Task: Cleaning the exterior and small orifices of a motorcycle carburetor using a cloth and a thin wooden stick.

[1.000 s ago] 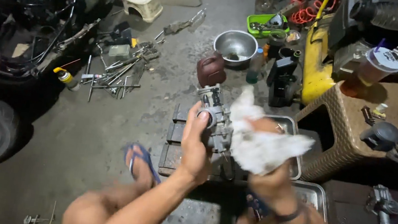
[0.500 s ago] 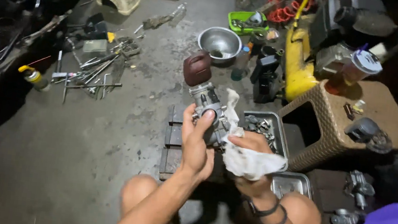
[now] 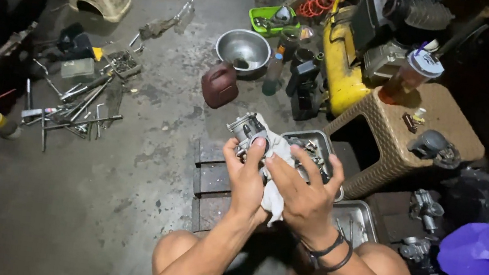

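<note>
The left hand [image 3: 247,181] and the white rag [image 3: 272,187] cover most of the grey metal engine part [image 3: 247,128], so its lower body cannot be made out. The right hand [image 3: 305,198] hides the rag's middle. The small pieces in the metal tray [image 3: 318,141] are too small to tell apart. The purple bag [image 3: 481,257] is cut off by the right edge.

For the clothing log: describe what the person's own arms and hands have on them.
Both forearms are bare, with no sleeves in view and no gloves on either hand. The left hand and its wrist carry nothing. The right hand has two thin dark bands round the wrist, like cords or bracelets.
</note>
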